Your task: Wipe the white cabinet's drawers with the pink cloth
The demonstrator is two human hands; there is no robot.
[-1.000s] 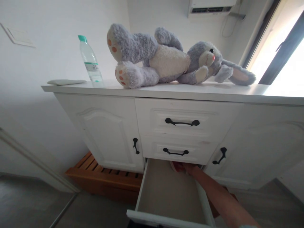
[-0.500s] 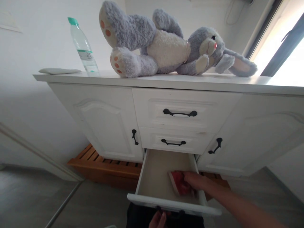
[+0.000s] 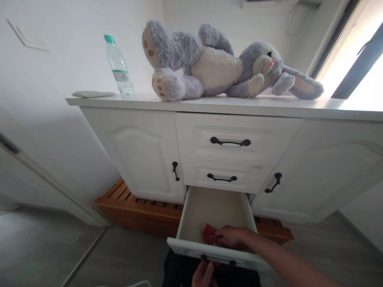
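The bottom drawer (image 3: pixel 191 211) of a white cabinet (image 3: pixel 143 147) stands pulled out. Inside it, near the front, my right hand (image 3: pixel 231 236) lies on a red cloth-like item (image 3: pixel 208 234) and grips it. My left hand (image 3: pixel 204 275) shows at the lower edge, just under the drawer's black handle (image 3: pixel 218 261), fingers curled close to it; whether it touches the handle I cannot tell. Two shut drawers with black handles sit above.
On the cabinet top lie a grey and white plush rabbit (image 3: pixel 215 67), a water bottle with a green cap (image 3: pixel 119 67) and a flat white object (image 3: pixel 92 94). A wooden slatted platform (image 3: pixel 134 205) sits under the cabinet. A bright window (image 3: pixel 359 59) is at right.
My right hand has drawn the red item from the back of the drawer to its front left. My left hand has come into view below the drawer handle.
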